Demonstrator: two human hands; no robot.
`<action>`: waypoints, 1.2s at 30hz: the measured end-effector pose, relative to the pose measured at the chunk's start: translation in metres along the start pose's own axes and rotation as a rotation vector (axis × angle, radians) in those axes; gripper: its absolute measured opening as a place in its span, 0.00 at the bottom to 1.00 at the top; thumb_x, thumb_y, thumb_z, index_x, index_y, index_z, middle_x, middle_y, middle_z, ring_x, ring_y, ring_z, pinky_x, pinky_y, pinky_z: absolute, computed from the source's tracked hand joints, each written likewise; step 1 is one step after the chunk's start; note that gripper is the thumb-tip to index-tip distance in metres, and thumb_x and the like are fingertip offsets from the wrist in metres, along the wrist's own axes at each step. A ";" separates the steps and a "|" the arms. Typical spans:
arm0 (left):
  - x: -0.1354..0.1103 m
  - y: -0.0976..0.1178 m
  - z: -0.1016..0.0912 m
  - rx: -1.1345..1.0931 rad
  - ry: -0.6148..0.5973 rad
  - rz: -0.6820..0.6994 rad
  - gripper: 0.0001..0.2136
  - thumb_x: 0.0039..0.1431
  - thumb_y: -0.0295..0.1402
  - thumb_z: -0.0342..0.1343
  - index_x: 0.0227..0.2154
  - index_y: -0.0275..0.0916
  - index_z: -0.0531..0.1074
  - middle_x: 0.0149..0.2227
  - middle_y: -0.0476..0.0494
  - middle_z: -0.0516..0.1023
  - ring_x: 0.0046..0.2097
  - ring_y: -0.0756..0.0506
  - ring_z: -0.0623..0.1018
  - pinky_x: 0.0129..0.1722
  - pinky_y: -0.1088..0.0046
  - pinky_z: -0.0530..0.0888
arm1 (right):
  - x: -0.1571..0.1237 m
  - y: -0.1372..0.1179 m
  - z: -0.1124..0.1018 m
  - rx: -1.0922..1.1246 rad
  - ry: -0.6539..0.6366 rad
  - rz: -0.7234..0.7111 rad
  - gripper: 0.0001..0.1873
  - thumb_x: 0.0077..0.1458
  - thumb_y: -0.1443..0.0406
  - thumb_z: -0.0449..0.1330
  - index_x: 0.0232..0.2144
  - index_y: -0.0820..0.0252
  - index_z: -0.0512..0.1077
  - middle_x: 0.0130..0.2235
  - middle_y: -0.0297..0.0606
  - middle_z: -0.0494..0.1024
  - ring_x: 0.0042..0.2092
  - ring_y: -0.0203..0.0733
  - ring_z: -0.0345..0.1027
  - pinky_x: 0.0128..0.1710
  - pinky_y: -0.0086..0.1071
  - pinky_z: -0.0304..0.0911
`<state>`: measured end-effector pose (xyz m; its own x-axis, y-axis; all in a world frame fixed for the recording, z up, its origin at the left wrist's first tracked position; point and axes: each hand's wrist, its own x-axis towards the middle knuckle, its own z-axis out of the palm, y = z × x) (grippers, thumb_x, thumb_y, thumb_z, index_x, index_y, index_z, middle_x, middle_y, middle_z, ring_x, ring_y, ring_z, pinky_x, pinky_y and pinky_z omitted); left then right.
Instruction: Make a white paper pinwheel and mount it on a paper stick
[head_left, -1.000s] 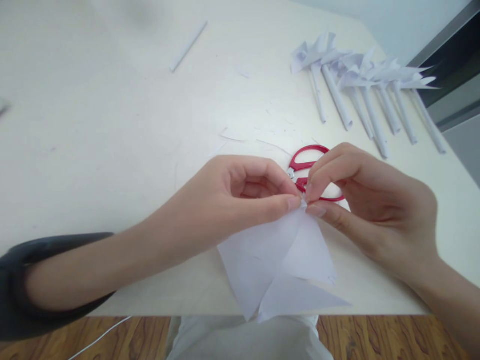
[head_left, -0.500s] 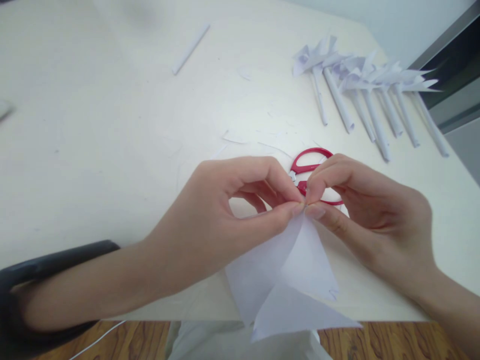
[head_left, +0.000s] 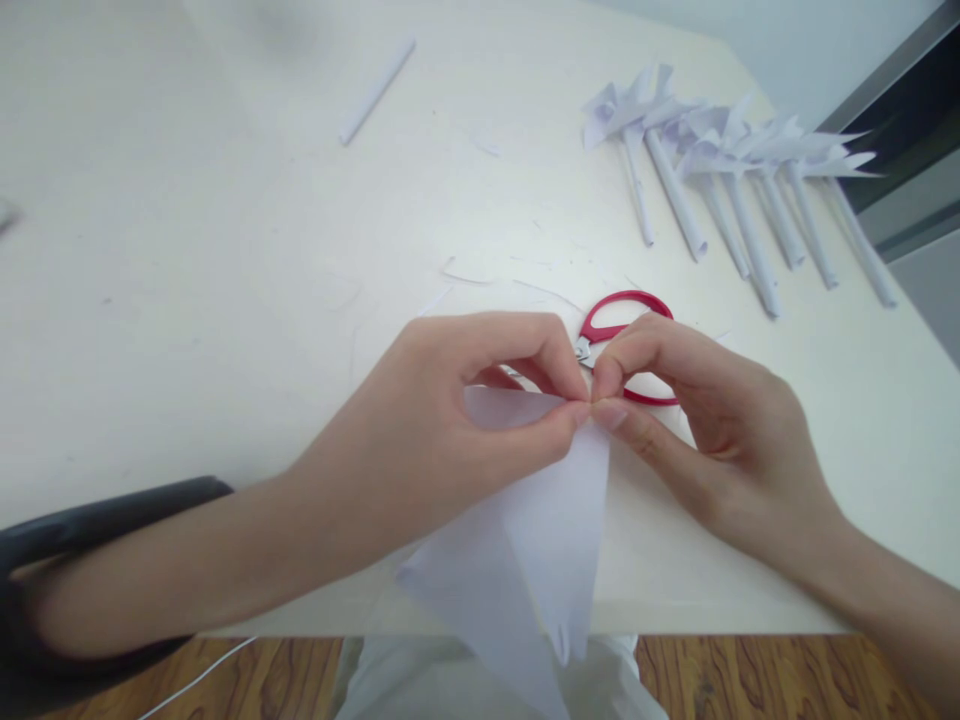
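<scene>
A cut sheet of white paper [head_left: 559, 520] hangs from my fingertips, its pointed flaps reaching down past the table's front edge. My left hand [head_left: 480, 410] pinches its upper edge between thumb and forefinger. Close against it, my right hand [head_left: 712, 430] pinches the same spot, the fingertips of both hands nearly touching. What lies exactly between the fingertips is hidden. Just behind the right hand lies a pair of scissors with red handles [head_left: 626, 297], partly covered by the fingers and the paper.
Several white paper pinwheels [head_left: 720, 150] on rolled paper sticks lie in a row at the back right. One loose rolled paper stick [head_left: 377, 90] rests farther back. Thin paper scraps [head_left: 540, 290] are strewn on the white table [head_left: 187, 300] behind the hands.
The paper has turned, its flaps swinging from lower right to lower left, and a part now shows inside my left hand's grip. My right hand has shifted slightly left.
</scene>
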<state>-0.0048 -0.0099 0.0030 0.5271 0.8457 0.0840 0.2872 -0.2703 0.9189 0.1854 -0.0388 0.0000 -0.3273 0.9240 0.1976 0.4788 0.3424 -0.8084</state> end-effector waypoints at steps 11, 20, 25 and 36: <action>-0.001 0.000 0.000 -0.104 -0.003 -0.055 0.05 0.56 0.25 0.56 0.29 0.42 0.75 0.30 0.56 0.80 0.35 0.50 0.79 0.36 0.81 0.72 | 0.004 0.001 -0.012 -0.111 0.028 -0.019 0.02 0.59 0.68 0.57 0.33 0.56 0.67 0.35 0.35 0.70 0.38 0.40 0.65 0.36 0.35 0.61; 0.000 -0.007 -0.001 -0.339 -0.016 -0.166 0.03 0.56 0.29 0.59 0.29 0.43 0.76 0.31 0.56 0.81 0.33 0.54 0.78 0.30 0.87 0.71 | 0.010 0.037 -0.046 -0.726 -0.057 0.094 0.09 0.58 0.58 0.57 0.40 0.54 0.70 0.43 0.42 0.74 0.46 0.55 0.65 0.42 0.48 0.62; 0.000 -0.008 -0.001 -0.435 -0.025 -0.161 0.02 0.57 0.31 0.59 0.30 0.43 0.76 0.32 0.52 0.79 0.36 0.51 0.77 0.33 0.84 0.73 | 0.013 0.034 -0.039 -0.744 -0.091 0.030 0.14 0.56 0.64 0.59 0.46 0.57 0.70 0.49 0.45 0.72 0.52 0.55 0.63 0.48 0.48 0.62; 0.003 -0.007 -0.005 -0.582 0.061 -0.154 0.03 0.57 0.33 0.60 0.29 0.41 0.74 0.32 0.49 0.75 0.34 0.50 0.74 0.29 0.79 0.71 | 0.010 0.020 -0.036 -0.090 -0.065 0.202 0.09 0.55 0.62 0.61 0.40 0.52 0.69 0.41 0.37 0.77 0.44 0.46 0.72 0.38 0.36 0.68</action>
<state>-0.0095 -0.0034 -0.0010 0.4623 0.8847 -0.0602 -0.1376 0.1387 0.9807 0.2215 -0.0166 0.0057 -0.2682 0.9634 -0.0016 0.6094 0.1683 -0.7748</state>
